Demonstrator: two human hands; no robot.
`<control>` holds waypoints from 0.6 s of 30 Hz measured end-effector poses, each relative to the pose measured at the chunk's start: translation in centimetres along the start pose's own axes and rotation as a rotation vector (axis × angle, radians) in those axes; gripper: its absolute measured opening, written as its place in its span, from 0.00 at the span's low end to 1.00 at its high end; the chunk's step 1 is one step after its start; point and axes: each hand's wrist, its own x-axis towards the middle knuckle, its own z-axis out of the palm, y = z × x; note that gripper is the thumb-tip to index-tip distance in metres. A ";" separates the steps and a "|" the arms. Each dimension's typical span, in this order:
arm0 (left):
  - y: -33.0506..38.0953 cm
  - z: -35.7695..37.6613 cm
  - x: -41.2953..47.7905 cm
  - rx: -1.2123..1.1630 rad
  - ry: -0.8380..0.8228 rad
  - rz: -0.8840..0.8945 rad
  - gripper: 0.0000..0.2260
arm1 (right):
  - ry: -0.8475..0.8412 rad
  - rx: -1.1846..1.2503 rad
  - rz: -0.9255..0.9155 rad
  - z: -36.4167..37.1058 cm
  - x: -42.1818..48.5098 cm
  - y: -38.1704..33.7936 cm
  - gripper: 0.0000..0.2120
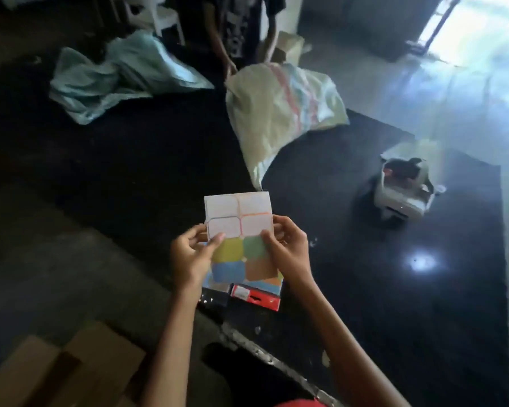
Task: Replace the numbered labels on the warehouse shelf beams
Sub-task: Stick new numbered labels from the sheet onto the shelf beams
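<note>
I hold a sheet of labels up in front of me with both hands. Its upper part is white with pale rounded label outlines; the lower part shows yellow, green, blue and brown rounded labels. My left hand pinches the sheet's left edge and my right hand pinches its right edge. A red and black packet shows just under the sheet. No shelf beam is in view.
A dark glossy floor spreads below. Another person stands at the top by a big pale sack. A light blue sack lies left. A white open box sits right. Cardboard lies bottom left.
</note>
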 end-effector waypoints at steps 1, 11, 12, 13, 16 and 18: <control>-0.7 1.7 0.5 0.046 -0.034 -0.011 0.15 | 0.045 -0.029 0.037 -1.2 0.3 1.5 0.09; -11.7 9.4 4.1 0.473 -0.143 -0.066 0.19 | 0.196 -0.301 0.354 -1.5 2.5 15.7 0.11; -12.6 9.6 4.2 0.501 -0.140 -0.086 0.19 | 0.193 -0.327 0.381 -0.9 2.5 16.7 0.11; -13.5 9.9 4.2 0.520 -0.141 -0.093 0.20 | 0.189 -0.351 0.387 -0.6 2.5 17.5 0.12; -15.7 10.7 4.1 0.627 -0.158 -0.106 0.22 | 0.160 -0.482 0.407 0.0 2.5 18.8 0.13; -16.4 11.4 3.8 0.707 -0.167 -0.064 0.23 | 0.113 -0.615 0.383 0.1 2.6 19.4 0.15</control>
